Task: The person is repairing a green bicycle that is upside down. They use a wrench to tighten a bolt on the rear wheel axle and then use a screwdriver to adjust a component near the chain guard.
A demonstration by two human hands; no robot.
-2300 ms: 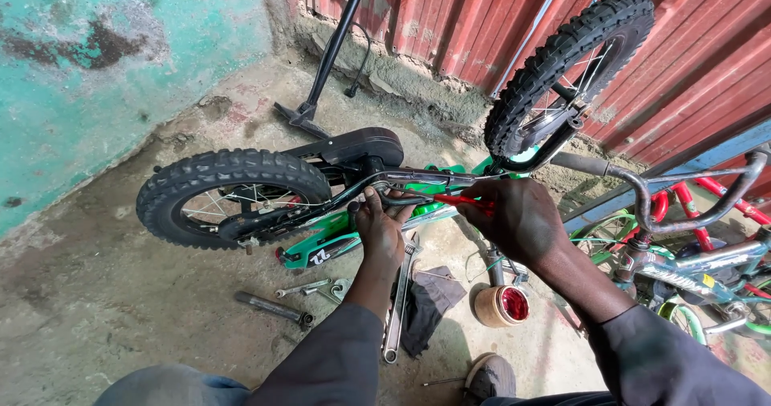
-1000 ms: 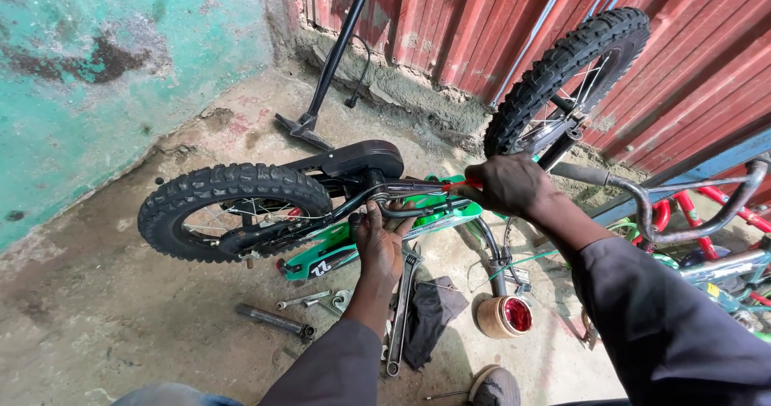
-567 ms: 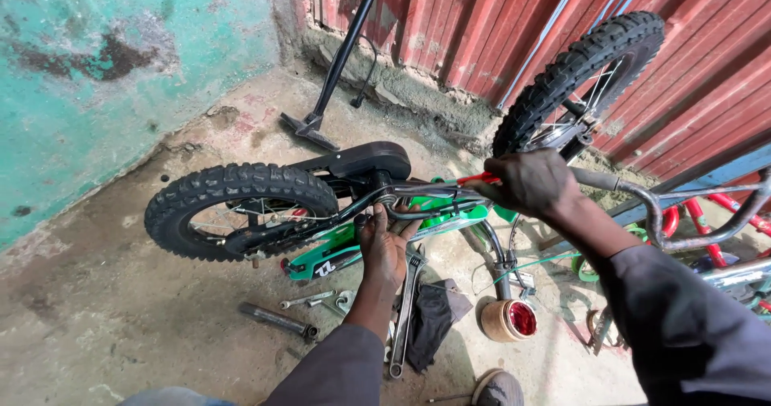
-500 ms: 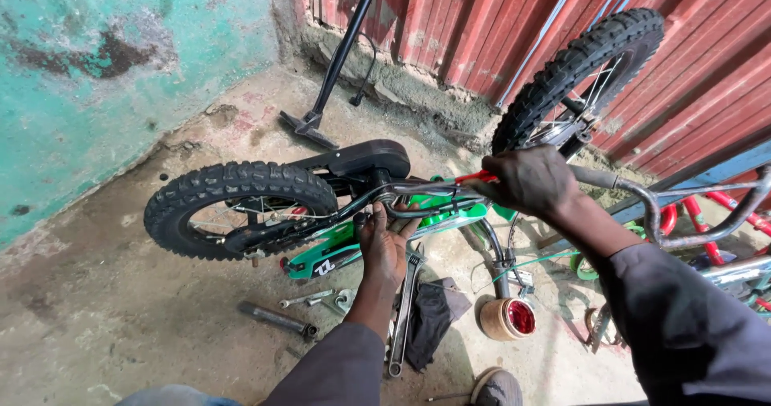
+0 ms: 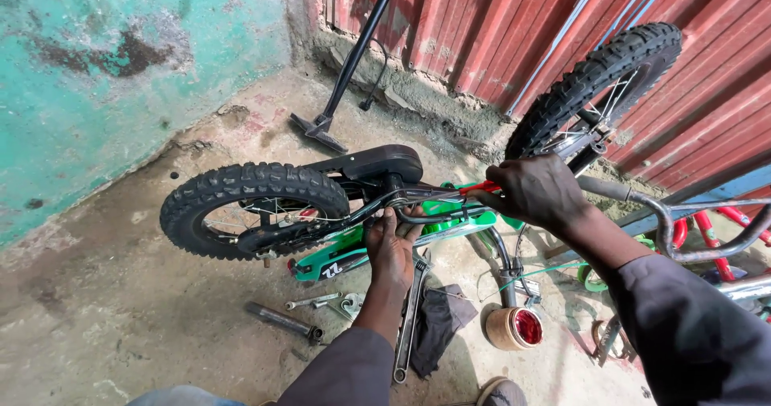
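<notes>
My left hand point(image 5: 391, 245) is wrapped around the frame tube of the small green bicycle point(image 5: 345, 257), steadying it upside down. My right hand point(image 5: 534, 191), just beyond, is clenched on a red-handled tool point(image 5: 474, 189). Below them, wrenches point(image 5: 405, 326) lie on the rough concrete floor point(image 5: 120, 326) by a red corrugated wall point(image 5: 482, 28).

Daylight falls on a stained, cracked concrete floor point(image 5: 120, 318), meeting the peeling turquoise plaster wall point(image 5: 104, 77) beside a red corrugated metal wall point(image 5: 498, 20).

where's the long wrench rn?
Head view, lower centre: the long wrench lies on the concrete floor below the left hand, beside the dark rag.
</notes>
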